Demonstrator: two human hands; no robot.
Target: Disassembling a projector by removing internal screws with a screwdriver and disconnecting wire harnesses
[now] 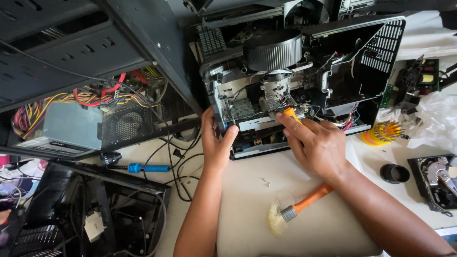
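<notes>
- 1 opened projector point(304, 81) sits on the white table point(247, 200), cover off, boards and wiring bare, some inner parts apparently not out yet.
- Right hand point(314, 145) grips an orange-handled screwdriver point(291, 114), tip inside the chassis.
- Left hand point(216, 140) clasps the projector's left edge.
- 2 loose screws point(265, 181) lie nearby.
- Orange-handled brush point(297, 209) and blue screwdriver point(143, 168) rest close by.

Open strip of table point(247, 204) between the two forearms, broken only by an orange-handled brush point(297, 208) and small loose screws point(265, 181). Left approach blocked by open computer case point(81, 71), trailing black cables point(176, 162) and blue-handled screwdriver point(143, 168). Ahead, barred by opened projector chassis point(304, 81). Right side crowded with screwdriver bit holder point(383, 132), black ring point(394, 173) and bare hard drive point(438, 183).
</notes>
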